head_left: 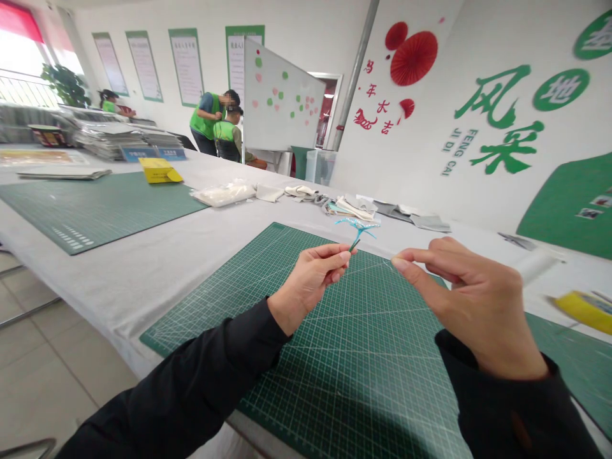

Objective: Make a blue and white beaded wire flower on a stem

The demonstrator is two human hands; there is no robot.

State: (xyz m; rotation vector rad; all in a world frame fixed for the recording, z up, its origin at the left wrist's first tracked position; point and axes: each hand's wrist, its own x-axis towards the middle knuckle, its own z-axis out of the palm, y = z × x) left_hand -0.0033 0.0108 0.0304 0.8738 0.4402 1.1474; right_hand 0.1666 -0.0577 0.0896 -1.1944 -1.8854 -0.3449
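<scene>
My left hand (313, 277) pinches the green stem of a small blue flower-like piece (358, 228) between thumb and fingertips. The piece points up and spreads into thin blue strands with whitish, shiny parts. To the right of it, my right hand (471, 296) is raised with thumb and forefinger pressed together; whatever lies between those tips is too small to make out. The two hands are apart, both above a green cutting mat (335, 357) with a white grid.
Another green mat (115, 204) lies at left, a yellow box (160, 171) at its far edge. Behind are a clear plastic bag (224, 193) and cloth pieces (354, 207). A yellow object (583, 311) sits at right. Several people in green vests are at the back.
</scene>
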